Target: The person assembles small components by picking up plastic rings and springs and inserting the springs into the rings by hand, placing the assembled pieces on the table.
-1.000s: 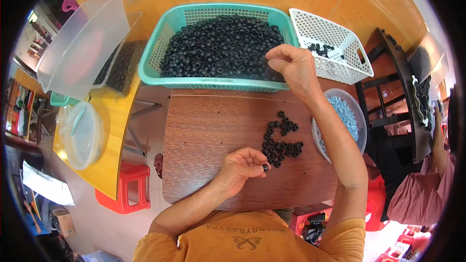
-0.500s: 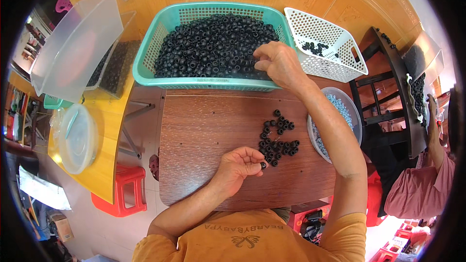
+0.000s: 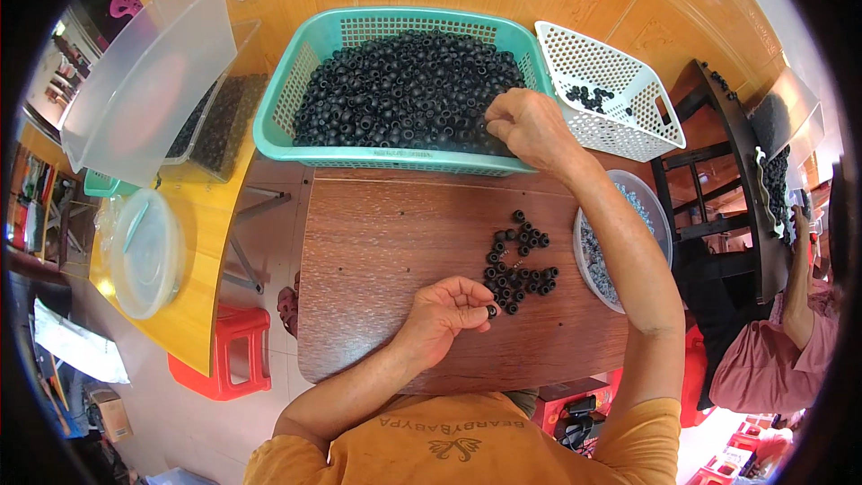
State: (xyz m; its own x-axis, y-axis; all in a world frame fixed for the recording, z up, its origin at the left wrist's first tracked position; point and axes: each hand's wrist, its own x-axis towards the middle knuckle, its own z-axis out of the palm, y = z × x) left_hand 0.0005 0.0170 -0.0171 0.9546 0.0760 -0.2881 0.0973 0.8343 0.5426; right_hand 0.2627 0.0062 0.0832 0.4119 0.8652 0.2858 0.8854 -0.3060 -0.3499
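Observation:
My left hand (image 3: pixel 443 316) is closed over the brown table (image 3: pixel 377 242), pinching a small round black plastic part (image 3: pixel 491 312) with a hole between thumb and fingertips. Just beyond it lies a loose cluster of the same black parts (image 3: pixel 516 278). At the right front corner of a green mesh basket (image 3: pixel 359 156), my right hand (image 3: pixel 532 128) has its fingers pressed together. The basket holds a deep heap of black parts (image 3: pixel 404 94). Whatever may be between the right fingertips is hidden.
A white basket (image 3: pixel 620 126) with a few black parts stands at the far right. My right forearm passes over a bowl of small blue-and-clear pieces (image 3: pixel 597 260). On a yellow table at left are a clear lid (image 3: pixel 148 256) and a bin (image 3: pixel 215 139). Another person (image 3: pixel 772 359) sits at right.
My right hand has shifted slightly right and toward me at the basket corner, its fingers drawn closer together. The left hand keeps its pinch on the black part. The whole view has shifted a little.

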